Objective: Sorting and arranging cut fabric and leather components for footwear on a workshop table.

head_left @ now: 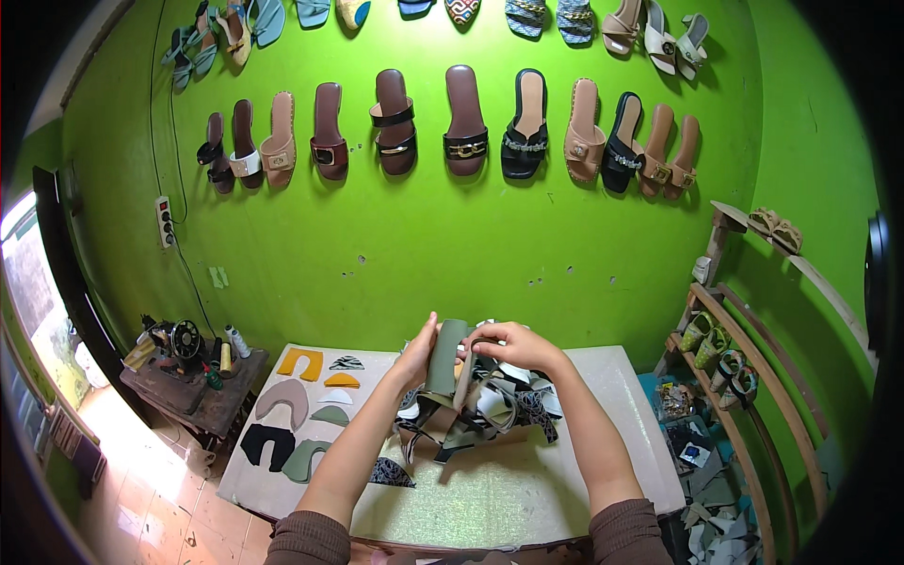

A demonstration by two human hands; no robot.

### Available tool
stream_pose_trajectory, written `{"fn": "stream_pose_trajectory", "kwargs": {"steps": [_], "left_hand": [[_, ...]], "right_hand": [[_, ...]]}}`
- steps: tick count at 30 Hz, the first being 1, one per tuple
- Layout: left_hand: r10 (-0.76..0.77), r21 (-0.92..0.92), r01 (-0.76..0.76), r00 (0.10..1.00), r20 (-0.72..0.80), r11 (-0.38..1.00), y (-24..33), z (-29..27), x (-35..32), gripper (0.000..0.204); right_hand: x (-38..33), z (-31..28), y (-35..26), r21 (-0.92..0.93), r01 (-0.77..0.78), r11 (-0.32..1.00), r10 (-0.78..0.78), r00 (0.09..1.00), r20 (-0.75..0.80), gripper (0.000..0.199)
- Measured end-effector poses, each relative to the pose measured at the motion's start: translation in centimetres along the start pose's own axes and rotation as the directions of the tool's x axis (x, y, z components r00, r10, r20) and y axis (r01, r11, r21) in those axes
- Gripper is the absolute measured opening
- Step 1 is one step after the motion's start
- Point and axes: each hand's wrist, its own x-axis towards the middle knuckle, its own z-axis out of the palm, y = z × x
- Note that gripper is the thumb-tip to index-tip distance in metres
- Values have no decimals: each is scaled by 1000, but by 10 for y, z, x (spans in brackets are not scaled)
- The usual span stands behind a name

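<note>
Over the middle of the table (pixel 424 523), my left hand (pixel 417 358) is closed on the edge of a green material piece (pixel 446 358), held upright with its long side against my palm. My right hand (pixel 516 346) is closed too, pinching a narrow brownish-grey strip (pixel 464 384) that hangs just right of the green piece. Beneath both hands lies a loose heap of scraps (pixel 492 403) in black, white, green and patterned material. To the left, flat cut pieces rest on the table: a yellow arch (pixel 300 362), a mauve arch (pixel 282 403), a black arch (pixel 267 446) and a green arch (pixel 303 460).
A sewing machine (pixel 179 344) with thread spools stands on a small table at the left. Wooden racks with shoes (pixel 725 363) are at the right, above scraps (pixel 720 527) on the floor. Sandals (pixel 463 122) hang in rows on the green wall.
</note>
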Motion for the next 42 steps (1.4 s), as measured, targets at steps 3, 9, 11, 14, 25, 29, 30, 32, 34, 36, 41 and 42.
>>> {"fn": "stream_pose_trajectory", "kwargs": {"steps": [3,9,11,14,25,29,30,32,34,36,41,42], "left_hand": [[37,-55,-32,995,97,998,5,14,-6,63],[-74,55,66,985,156,996,5,14,-14,57],[100,228,-138,980,170,964,7,20,-20,43],[100,215,-129,985,142,968,7,13,-17,27],[146,488,-231,967,207,841,44,-32,-39,22],[158,478,-198,980,122,856,62,-61,-52,25],[161,437,-172,985,61,883,65,-68,-57,25],[141,346,-122,990,-29,930,71,-87,-61,23],[151,239,-127,985,-84,963,73,-109,-64,22],[127,57,-118,977,-171,991,69,-126,-63,19],[-51,-290,10,990,-135,957,36,-209,-71,25],[-122,-402,113,993,3,909,26,-223,-71,28]], "right_hand": [[1,3,-6,-81,-1,997,1,1000,-6,25],[6,12,7,-122,-159,980,138,976,-170,30],[6,14,1,-99,-186,978,167,971,-173,29],[9,21,7,5,-149,989,147,968,-205,27],[39,51,23,-191,-60,980,55,998,-31,48],[64,64,12,131,-270,954,248,955,166,51],[69,69,15,301,-264,916,207,956,210,57],[81,88,23,650,-216,729,110,974,200,67],[90,110,30,882,-224,414,13,971,240,61],[99,140,43,968,-219,124,-168,957,237,54],[124,210,28,985,-134,-108,-118,986,121,54],[130,222,47,972,-119,-203,-162,983,86,51]]}}
